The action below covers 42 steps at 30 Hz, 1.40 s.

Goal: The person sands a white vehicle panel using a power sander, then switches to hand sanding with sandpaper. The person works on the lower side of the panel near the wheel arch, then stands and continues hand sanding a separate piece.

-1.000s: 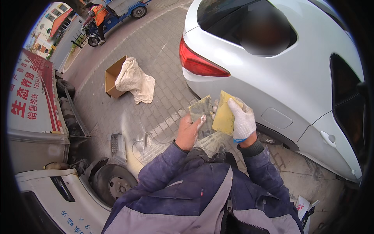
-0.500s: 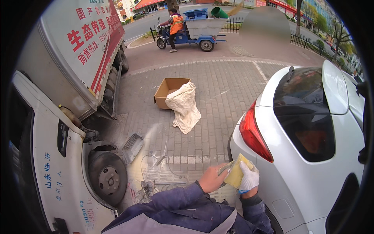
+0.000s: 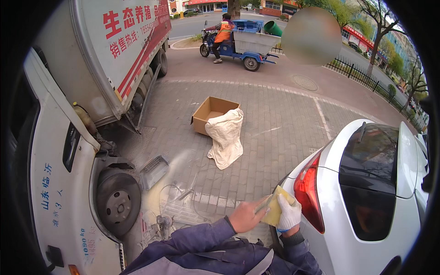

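Observation:
In front of me, at the white car's rear corner, my right hand [image 3: 289, 212] wears a white knit glove. It is closed on a flat, stiff yellow sheet [image 3: 272, 211], tilted toward me. My bare left hand [image 3: 247, 217] meets the sheet from the left. Its fingers close on a thin grey blade-like piece [image 3: 263, 204] lying against the sheet's face; its exact kind is too small to tell. Both forearms are in dark blue sleeves.
The white car [image 3: 327, 183] stands close on my right, a white truck [image 3: 68, 183] on my left. Ahead, a cardboard box [image 3: 201, 120] has a cream cloth [image 3: 226, 140] over its edge. A grey crate [image 3: 154, 172] and tools lie by the truck wheel [image 3: 118, 201]. Beyond, a person sits on a blue cargo tricycle [image 3: 252, 48].
The view has shifted, so the box and tricycle sit further right. My hands stay together at the yellow sheet, which is now tilted differently, and the grey piece lies closer against it.

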Motion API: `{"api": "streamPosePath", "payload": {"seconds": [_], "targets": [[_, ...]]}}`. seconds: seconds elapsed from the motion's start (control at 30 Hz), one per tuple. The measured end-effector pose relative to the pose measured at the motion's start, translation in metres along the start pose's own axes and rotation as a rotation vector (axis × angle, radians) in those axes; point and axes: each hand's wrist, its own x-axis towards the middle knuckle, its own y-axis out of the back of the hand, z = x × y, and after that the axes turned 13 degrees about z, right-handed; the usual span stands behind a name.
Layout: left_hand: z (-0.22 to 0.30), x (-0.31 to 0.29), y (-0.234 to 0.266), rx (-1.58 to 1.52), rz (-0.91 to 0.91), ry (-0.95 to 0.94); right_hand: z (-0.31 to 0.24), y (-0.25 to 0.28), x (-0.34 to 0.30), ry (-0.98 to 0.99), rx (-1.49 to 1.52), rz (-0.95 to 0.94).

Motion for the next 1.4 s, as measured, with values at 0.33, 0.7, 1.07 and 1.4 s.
{"api": "streamPosePath", "payload": {"seconds": [0.33, 0.7, 1.07, 1.4], "targets": [[0.015, -0.031, 0.006, -0.061, 0.307, 0.161, -0.009, -0.018, 0.013, -0.004, -0.061, -0.361], [0.046, -0.104, -0.068, -0.032, 0.487, 0.388, 0.001, 0.045, 0.001, -0.135, -0.209, -0.533], [0.068, -0.152, -0.085, -0.031, 0.553, 0.458, -0.007, 0.059, -0.045, -0.120, -0.317, -0.707], [0.098, -0.212, -0.055, 0.111, 0.600, 0.279, 0.007, 0.054, -0.091, 0.002, -0.358, -0.770]]}}
